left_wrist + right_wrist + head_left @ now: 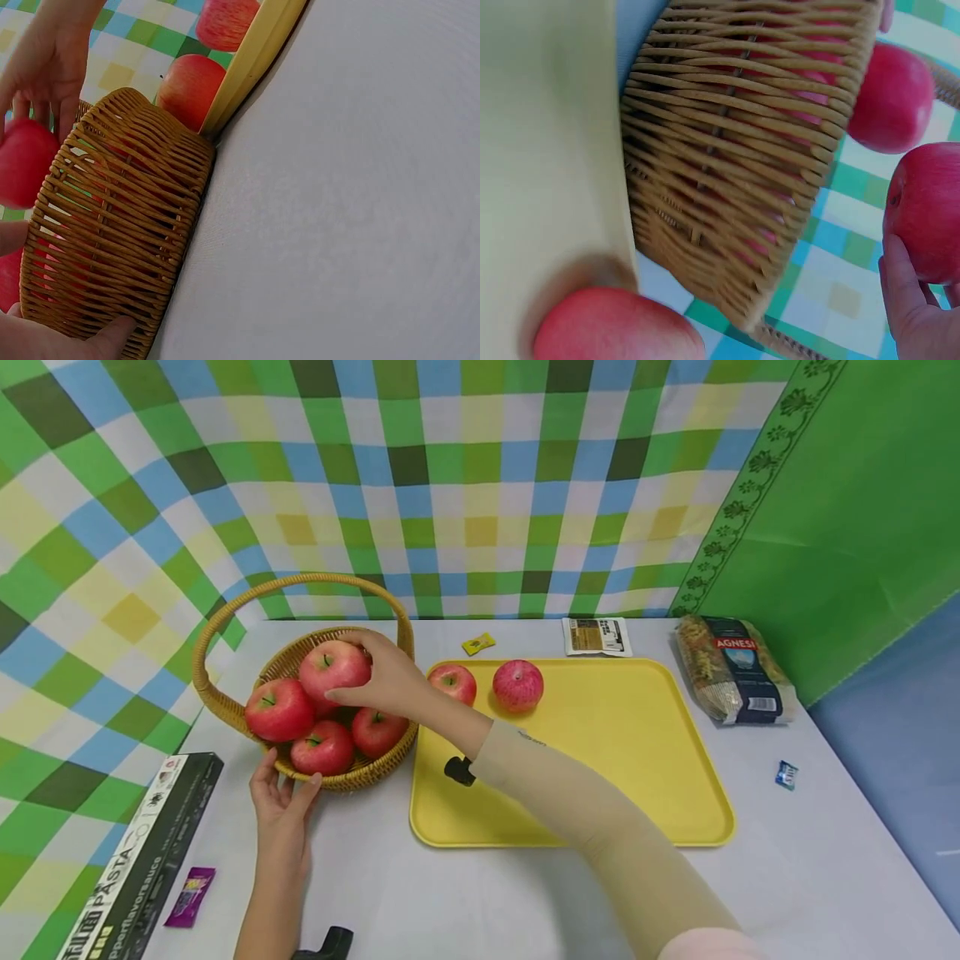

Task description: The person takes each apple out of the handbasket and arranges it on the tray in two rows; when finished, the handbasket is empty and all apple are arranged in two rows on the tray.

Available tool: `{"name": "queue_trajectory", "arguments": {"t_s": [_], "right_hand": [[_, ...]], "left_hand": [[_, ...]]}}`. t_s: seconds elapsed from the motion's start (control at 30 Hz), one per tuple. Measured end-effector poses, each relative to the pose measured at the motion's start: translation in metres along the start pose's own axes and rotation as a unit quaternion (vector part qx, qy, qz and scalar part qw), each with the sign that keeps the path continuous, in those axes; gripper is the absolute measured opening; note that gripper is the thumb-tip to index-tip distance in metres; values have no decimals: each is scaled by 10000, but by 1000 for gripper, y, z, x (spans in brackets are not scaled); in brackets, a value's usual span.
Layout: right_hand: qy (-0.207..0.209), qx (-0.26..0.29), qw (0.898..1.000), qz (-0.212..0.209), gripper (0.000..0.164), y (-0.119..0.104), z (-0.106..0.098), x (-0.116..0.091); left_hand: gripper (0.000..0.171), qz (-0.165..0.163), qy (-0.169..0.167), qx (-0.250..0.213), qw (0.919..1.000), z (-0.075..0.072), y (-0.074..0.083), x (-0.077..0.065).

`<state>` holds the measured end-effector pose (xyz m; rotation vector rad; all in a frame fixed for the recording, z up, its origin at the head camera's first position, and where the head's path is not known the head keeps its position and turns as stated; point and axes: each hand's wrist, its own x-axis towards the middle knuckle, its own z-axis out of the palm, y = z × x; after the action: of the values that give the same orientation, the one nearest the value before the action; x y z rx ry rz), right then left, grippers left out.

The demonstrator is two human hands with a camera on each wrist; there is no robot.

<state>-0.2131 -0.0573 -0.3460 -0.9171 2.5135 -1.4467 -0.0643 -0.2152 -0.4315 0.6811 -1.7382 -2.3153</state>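
Observation:
A wicker basket (378,768) with a tall arched handle stands at the left of the table, with several red apples inside. My right hand (386,672) grips a red apple (330,670) at the top of the pile; in the right wrist view this apple (930,214) is above the basket rim, thumb and fingers round it. At the front of the basket my left hand (283,797) holds the rim, thumb at the edge and fingers against the woven wall (112,247). Two more apples, a smooth one (453,683) and a speckled one (517,685), sit at the yellow tray's upper left.
The yellow tray (585,777) lies right of the basket. Behind it are a yellow sachet (478,643) and a white packet (597,637). A pasta bag (735,672) and blue sachet (786,775) lie right; a long pasta box (150,852) and purple sachet (191,897) lie left.

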Motion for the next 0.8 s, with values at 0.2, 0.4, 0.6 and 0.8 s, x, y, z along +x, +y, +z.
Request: {"name": "queue_trajectory", "arguments": {"t_s": [0.2, 0.4, 0.6, 0.8], "right_hand": [[-36, 186, 9998, -34, 76, -7, -21, -28], [-37, 772, 9970, 18, 77, -9, -48, -57], [217, 1346, 9907, -29, 71, 0, -80, -85], [700, 1310, 9889, -23, 72, 18, -118, -114]], "left_hand": [[73, -5, 33, -35, 10000, 1, 0, 0], [75, -46, 82, -31, 10000, 1, 2, -2], [75, -51, 79, 27, 10000, 1, 2, -2], [75, -24, 85, 102, 9999, 1, 0, -2]]}}
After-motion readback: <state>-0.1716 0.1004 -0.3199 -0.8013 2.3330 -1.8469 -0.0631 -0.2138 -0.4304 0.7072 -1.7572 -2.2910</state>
